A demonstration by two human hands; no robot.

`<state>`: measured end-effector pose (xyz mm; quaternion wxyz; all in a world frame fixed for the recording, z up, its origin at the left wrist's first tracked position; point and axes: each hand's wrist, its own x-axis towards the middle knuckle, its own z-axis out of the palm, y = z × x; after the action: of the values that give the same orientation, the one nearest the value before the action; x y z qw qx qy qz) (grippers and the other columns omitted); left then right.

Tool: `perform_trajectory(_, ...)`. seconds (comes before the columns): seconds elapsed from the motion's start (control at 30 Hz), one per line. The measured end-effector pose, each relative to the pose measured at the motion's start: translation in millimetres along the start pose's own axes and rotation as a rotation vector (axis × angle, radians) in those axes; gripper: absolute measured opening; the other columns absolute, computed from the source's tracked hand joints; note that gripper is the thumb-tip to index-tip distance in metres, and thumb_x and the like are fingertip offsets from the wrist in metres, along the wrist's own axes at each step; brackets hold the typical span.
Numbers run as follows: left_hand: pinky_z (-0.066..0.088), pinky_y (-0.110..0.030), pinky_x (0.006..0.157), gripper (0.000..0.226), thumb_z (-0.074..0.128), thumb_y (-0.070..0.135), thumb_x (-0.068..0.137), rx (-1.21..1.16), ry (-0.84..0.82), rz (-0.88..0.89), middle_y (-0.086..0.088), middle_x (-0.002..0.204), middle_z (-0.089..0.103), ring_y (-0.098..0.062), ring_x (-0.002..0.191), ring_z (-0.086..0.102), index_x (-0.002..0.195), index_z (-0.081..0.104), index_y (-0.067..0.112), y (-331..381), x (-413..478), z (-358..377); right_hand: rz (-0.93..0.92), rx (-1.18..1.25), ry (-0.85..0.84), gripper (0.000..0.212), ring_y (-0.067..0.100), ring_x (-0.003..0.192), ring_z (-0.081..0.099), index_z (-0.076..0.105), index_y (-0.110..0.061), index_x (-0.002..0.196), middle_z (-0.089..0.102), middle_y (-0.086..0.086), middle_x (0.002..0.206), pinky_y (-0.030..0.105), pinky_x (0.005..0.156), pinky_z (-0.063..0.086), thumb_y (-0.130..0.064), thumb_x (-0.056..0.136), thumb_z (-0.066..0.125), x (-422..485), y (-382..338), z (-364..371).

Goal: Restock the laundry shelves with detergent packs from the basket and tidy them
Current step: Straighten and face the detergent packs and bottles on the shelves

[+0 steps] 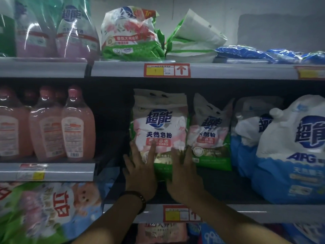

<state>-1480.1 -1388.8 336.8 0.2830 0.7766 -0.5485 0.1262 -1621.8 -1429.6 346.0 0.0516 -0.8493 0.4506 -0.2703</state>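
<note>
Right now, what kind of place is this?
Most likely a shop's laundry aisle: metal shelves with a red and yellow price tag on the edge, pink detergent bottles in rows, and bags of soap powder facing out.

Both arms reaching forward, left hand (140,173) flat, fingers spread, right hand (184,175) flat beside it
</note>
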Motion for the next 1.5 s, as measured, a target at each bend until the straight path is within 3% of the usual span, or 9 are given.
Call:
perform_trajectory(0.2,0.038,-0.066,0.115,0.115,0.046,-0.005,0.094,0.046,0.106,-0.059,-0.021,0.159,-0.045,-0.061,0.152,-0.003,0.149,-0.037,0.051,2,9,15,0.089,0.143,-0.132,0.127,0.053,0.153,0.023,-0.045,-0.057,0.141,-0.031,0.026,0.166,0.057,0.116,0.042,-0.032,0.093,0.07,15,3,19)
perform_trajectory(0.43,0.025,-0.069,0.121,0.123,0.058,0.0,0.093,0.055,-0.03,-0.033,-0.014,0.16,-0.046,-0.061,0.151,-0.011,0.145,-0.037,0.059,-2,11,1,0.124,0.132,-0.324,0.125,0.048,0.157,0.018,-0.03,-0.054,0.153,-0.028,0.018,0.17,0.055,0.12,0.037,-0.034,0.089,0.075,21,5,-5)
perform_trajectory(0.5,0.017,-0.07,0.123,0.119,0.064,0.012,0.092,0.049,-0.117,0.0,-0.017,0.162,-0.041,-0.06,0.151,-0.017,0.152,-0.031,0.054,-6,7,-8,0.098,0.146,-0.303,0.116,0.046,0.152,0.031,-0.013,-0.055,0.159,-0.004,0.015,0.175,0.056,0.117,0.041,-0.04,0.085,0.075,15,9,-17)
perform_trajectory(0.6,0.019,-0.066,0.124,0.095,0.058,0.037,0.087,-0.056,-0.045,0.101,-0.027,0.17,-0.002,-0.054,0.155,0.002,0.166,0.006,0.028,-1,-29,-24,0.006,0.231,-0.089,0.089,0.032,0.13,0.059,0.019,-0.047,0.16,0.05,0.009,0.154,0.05,0.102,0.055,-0.034,0.089,0.071,-19,12,-28)
perform_trajectory(0.7,0.043,-0.052,0.111,0.059,0.062,0.031,0.089,-0.313,0.114,0.19,-0.013,0.146,0.05,-0.036,0.137,0.044,0.146,0.051,0.018,12,-93,-41,0.045,0.418,0.047,0.061,0.021,0.127,0.06,0.042,-0.033,0.155,0.062,0.001,0.142,0.041,0.103,0.054,-0.036,0.098,0.066,-78,9,-36)
perform_trajectory(0.8,0.05,-0.033,0.094,0.033,0.071,0.019,0.089,-0.461,0.147,0.198,0.004,0.118,0.063,-0.018,0.111,0.058,0.121,0.065,0.024,21,-166,-45,0.114,0.612,0.177,0.035,0.003,0.098,0.068,0.064,-0.03,0.131,0.073,-0.012,0.111,0.02,0.083,0.053,-0.024,0.097,0.069,-162,6,-35)
perform_trajectory(0.97,0.053,-0.02,0.094,0.026,0.077,0.019,0.089,-0.706,-0.113,-0.001,0.021,0.11,0.07,0.007,0.106,0.065,0.11,0.069,0.032,24,-288,-12,0.395,0.861,0.204,0.017,-0.007,0.091,0.069,0.074,-0.027,0.107,0.076,-0.018,0.094,0.014,0.078,0.054,-0.015,0.095,0.073,-299,24,7)
perform_trajectory(1.4,0.045,-0.005,0.093,0.032,0.082,0.018,0.084,-0.773,-0.484,-0.231,0.03,0.102,0.073,0.011,0.107,0.064,0.1,0.07,0.042,68,-414,88,0.74,0.777,0.152,0.018,0.006,0.094,0.072,0.072,-0.03,0.092,0.075,-0.014,0.09,0.022,0.081,0.05,-0.013,0.087,0.078,-404,124,52)
perform_trajectory(1.5,0.051,-0.023,0.102,0.042,0.078,0.022,0.08,-0.736,-0.487,-0.156,0.024,0.116,0.07,-0.001,0.114,0.066,0.109,0.068,0.049,83,-404,116,0.79,0.758,0.139,0.017,0.014,0.096,0.072,0.078,-0.027,0.101,0.078,-0.01,0.093,0.024,0.081,0.051,-0.019,0.086,0.08,-413,153,66)
